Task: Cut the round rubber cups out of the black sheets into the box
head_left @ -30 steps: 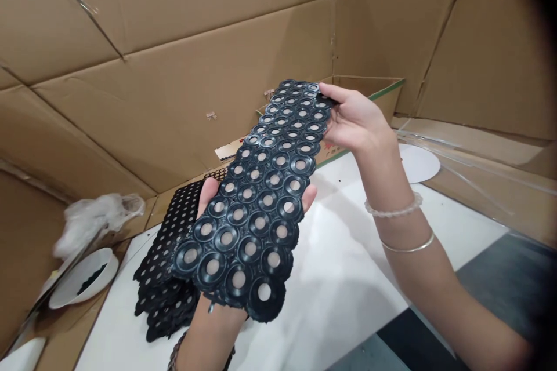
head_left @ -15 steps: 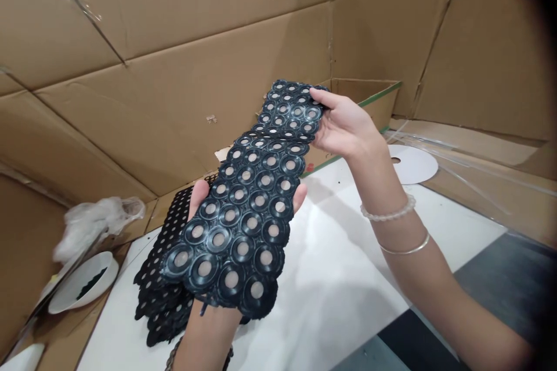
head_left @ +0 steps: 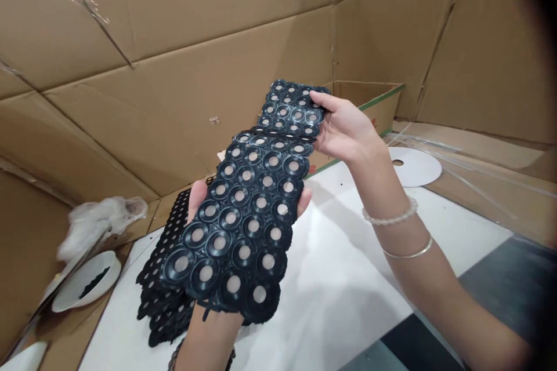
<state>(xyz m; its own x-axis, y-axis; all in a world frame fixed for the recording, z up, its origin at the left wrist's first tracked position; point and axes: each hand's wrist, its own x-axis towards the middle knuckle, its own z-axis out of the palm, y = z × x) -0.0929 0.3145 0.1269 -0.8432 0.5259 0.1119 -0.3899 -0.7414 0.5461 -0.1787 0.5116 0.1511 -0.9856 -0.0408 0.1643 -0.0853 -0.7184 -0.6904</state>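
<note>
Holding up a black moulded rubber sheet (head_left: 248, 208) of ringed discs, the person cradles its near end on an open left hand (head_left: 196, 200), while the right hand (head_left: 343, 130) grips its far end between thumb and fingers. Below and left of the left hand lies a stack of similar sheets (head_left: 163, 284), with a white bowl (head_left: 87, 284) farther left.

Against our fingers (head_left: 337, 113) lies a black moulded sheet (head_left: 235, 232), patterned in tight rows of glossy rings with pale round centres. Beyond the fingers rises a brown cardboard wall (head_left: 174, 98), and below them spreads a white surface (head_left: 343, 278).
</note>
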